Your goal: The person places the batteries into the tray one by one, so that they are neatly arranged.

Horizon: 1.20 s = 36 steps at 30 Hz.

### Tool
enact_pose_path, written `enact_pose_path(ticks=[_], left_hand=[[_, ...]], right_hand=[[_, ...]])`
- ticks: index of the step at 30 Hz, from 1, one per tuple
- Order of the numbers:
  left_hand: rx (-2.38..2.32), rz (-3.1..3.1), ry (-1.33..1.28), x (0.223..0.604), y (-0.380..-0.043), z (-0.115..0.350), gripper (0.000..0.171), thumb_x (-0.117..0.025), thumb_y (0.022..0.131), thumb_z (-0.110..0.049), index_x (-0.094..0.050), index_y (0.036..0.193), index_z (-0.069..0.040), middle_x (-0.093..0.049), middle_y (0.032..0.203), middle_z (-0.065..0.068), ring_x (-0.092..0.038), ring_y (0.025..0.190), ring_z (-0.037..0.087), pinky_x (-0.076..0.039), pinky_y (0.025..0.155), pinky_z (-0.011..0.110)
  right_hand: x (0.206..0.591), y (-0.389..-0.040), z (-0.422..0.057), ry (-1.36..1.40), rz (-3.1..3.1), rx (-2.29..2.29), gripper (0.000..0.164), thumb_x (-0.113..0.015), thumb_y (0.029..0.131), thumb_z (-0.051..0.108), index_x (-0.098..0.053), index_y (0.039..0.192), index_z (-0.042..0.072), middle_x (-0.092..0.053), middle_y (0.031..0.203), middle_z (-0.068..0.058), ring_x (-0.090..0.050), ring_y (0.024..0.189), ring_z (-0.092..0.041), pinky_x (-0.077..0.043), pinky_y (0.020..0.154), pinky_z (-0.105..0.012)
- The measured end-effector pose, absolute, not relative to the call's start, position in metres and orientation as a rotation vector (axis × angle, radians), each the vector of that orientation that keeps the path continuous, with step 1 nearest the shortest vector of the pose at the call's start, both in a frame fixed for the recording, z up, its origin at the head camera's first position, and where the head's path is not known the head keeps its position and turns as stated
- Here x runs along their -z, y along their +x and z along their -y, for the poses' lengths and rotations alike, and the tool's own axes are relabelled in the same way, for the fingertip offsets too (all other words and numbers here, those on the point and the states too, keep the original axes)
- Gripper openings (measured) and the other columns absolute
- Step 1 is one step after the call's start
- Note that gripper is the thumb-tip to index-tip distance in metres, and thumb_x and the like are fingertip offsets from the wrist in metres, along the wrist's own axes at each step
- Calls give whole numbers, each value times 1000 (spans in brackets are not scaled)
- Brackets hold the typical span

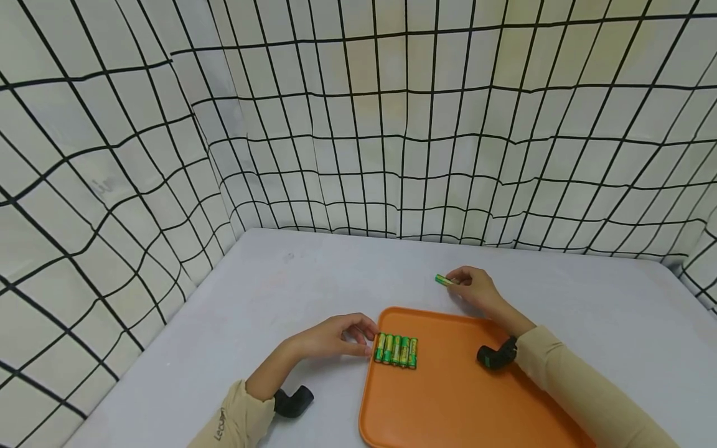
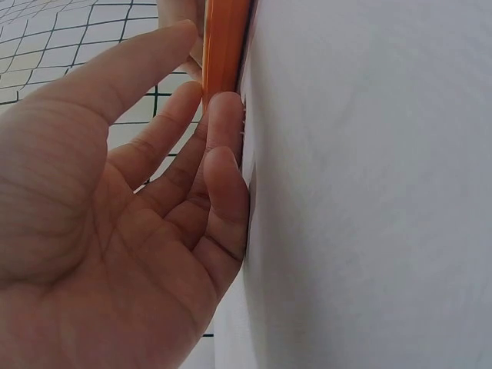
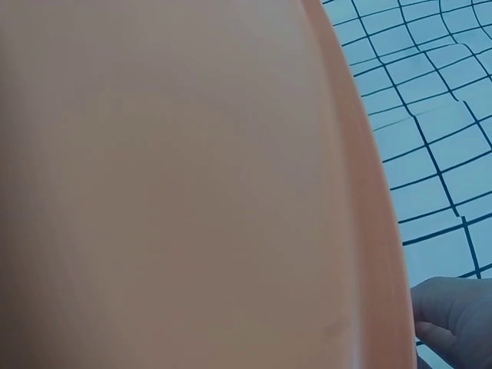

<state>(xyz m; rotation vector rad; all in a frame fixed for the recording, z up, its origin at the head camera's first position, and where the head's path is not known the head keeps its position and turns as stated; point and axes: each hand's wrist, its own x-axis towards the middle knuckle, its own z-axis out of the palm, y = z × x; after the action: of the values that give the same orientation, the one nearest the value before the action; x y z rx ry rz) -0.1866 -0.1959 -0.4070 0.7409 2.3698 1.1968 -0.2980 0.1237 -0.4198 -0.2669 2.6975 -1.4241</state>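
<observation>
Several green-and-gold AA-size batteries (image 1: 396, 351) lie side by side in a row on the orange tray (image 1: 448, 404), against its left rim. Beside that row is my left hand (image 1: 338, 336), its thumb and fingertips at the tray's edge. In the left wrist view the fingers are loosely bent, and the fingertips meet the orange rim (image 2: 224, 46). Beyond the tray's far edge, my right hand (image 1: 476, 287) pinches a single battery (image 1: 442, 280) above the white table. The right wrist view shows only part of the right hand (image 3: 457, 315), past the tray's edge; its battery is hidden there.
A white table (image 1: 302, 274) carries the tray. Black netting over white sheeting (image 1: 392, 124) encloses the back and sides. Black wrist-worn devices (image 1: 294, 401) sit at both wrists, the right one over the tray.
</observation>
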Motion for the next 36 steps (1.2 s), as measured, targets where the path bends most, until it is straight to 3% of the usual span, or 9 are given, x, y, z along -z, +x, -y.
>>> enact_pose_path(ticks=[14,36], left_hand=[[-1202,-2360,738,408,-185,196,34,-70,92,-19,-59,122,-9,-62,111,1,-57,96,13,-45,81,27],[-1178,-2383,752,406,-186,196,34,-70,91,-19,-59,122,-9,-62,111,1,-58,97,14,-45,82,29]], right_hand=[[422,-291,-133,-184,-2568,1510,28,-66,91,11,-66,116,-2,-65,107,-14,-53,81,-17,-46,62,-26],[414,-255,-122,-253,-2408,1671,29,-70,90,13,-66,115,-2,-65,97,-5,-58,82,-13,-50,69,-23]])
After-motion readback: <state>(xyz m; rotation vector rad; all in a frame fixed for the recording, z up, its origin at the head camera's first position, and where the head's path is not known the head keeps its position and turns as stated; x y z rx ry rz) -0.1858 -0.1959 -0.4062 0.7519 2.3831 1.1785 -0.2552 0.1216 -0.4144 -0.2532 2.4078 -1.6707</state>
